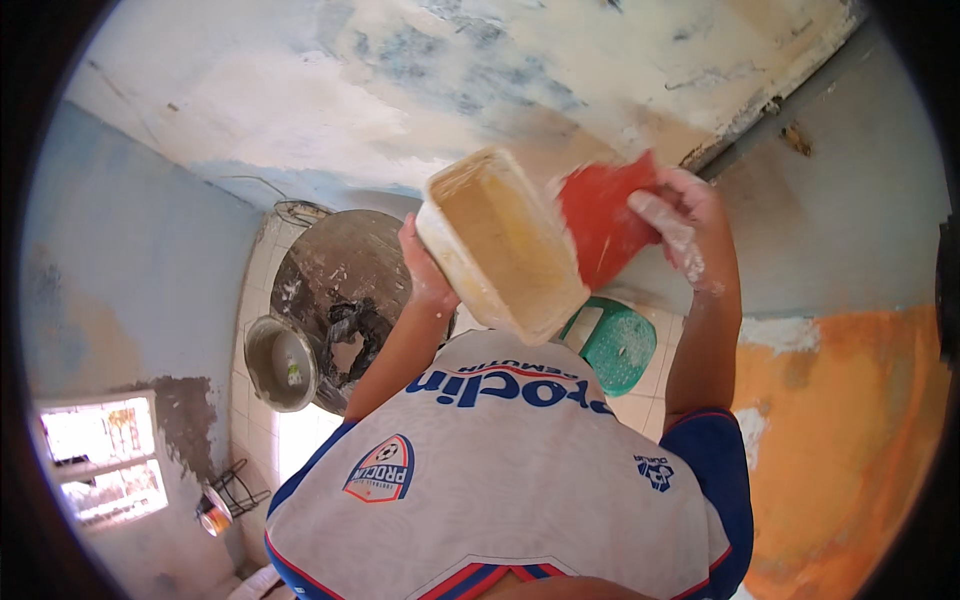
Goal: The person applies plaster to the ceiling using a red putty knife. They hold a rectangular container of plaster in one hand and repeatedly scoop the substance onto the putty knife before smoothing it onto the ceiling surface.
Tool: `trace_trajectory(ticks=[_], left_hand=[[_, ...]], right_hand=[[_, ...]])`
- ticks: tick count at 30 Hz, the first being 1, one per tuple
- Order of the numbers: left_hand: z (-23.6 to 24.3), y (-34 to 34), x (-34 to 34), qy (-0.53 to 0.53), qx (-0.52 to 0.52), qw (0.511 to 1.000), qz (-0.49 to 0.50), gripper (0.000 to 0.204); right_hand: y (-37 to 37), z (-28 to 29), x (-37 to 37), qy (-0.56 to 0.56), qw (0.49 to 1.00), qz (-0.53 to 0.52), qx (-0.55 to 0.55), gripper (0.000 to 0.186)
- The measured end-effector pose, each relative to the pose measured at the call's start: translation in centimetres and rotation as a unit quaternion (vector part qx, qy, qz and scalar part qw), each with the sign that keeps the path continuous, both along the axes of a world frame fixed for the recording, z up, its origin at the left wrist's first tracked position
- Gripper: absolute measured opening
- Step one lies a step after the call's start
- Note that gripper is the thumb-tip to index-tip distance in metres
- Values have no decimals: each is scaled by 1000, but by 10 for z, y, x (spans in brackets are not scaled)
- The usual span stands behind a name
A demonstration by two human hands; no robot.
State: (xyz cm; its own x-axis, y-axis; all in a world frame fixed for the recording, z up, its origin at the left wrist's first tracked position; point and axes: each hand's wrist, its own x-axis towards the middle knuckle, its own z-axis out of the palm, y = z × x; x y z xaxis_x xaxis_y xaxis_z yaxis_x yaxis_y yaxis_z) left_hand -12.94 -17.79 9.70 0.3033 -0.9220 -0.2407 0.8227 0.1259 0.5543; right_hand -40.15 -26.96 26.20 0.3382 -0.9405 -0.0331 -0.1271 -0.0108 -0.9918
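My left hand (428,272) is closed around the side of a white rectangular plastic tub (452,262), its fingers partly hidden behind it. The tub is tilted and has pale putty smeared on its rim and a tan-yellow inside. In my right hand (688,228), thumb and fingers pinch a red flat putty spreader (603,215), slightly blurred. White putty coats the right thumb and the back of the hand. The spreader's far edge is beside the tub's right rim; whether they touch I cannot tell.
Close ahead stands a patchy white and bluish wall (470,75). Below left are a round dark table (345,250) bearing crumpled black plastic (372,330), and a grey bucket (263,365). A green plastic seat (622,352) is below the tub. An orange-patched wall (850,430) rises at right.
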Motion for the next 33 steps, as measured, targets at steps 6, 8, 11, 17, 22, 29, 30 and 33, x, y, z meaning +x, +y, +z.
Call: trace_trajectory(ticks=[6,8,11,17,22,29,30,33], left_hand=[[23,-7,-24,4,-28,999,-18,79],[21,-7,-31,15,-24,999,-37,80],[16,-3,-43,-5,-18,999,-46,78],[0,7,-59,16,-6,1000,-23,75],[3,15,-75,-5,7,1000,-13,74],[-4,38,-89,1,17,1000,8,72],[-7,41,-89,10,14,1000,8,72],[-12,42,-88,28,14,999,14,69]], right_hand=[[-14,23,8,270,951,128,-77,29],[-17,27,-2,343,923,113,-134,32],[-15,27,-25,415,884,67,-206,37],[-7,44,-60,403,887,22,-223,41],[14,21,-60,431,855,53,-284,38],[22,22,-84,252,900,-36,-353,23],[26,20,-85,248,888,-17,-388,22],[23,4,-91,212,816,57,-536,21]])
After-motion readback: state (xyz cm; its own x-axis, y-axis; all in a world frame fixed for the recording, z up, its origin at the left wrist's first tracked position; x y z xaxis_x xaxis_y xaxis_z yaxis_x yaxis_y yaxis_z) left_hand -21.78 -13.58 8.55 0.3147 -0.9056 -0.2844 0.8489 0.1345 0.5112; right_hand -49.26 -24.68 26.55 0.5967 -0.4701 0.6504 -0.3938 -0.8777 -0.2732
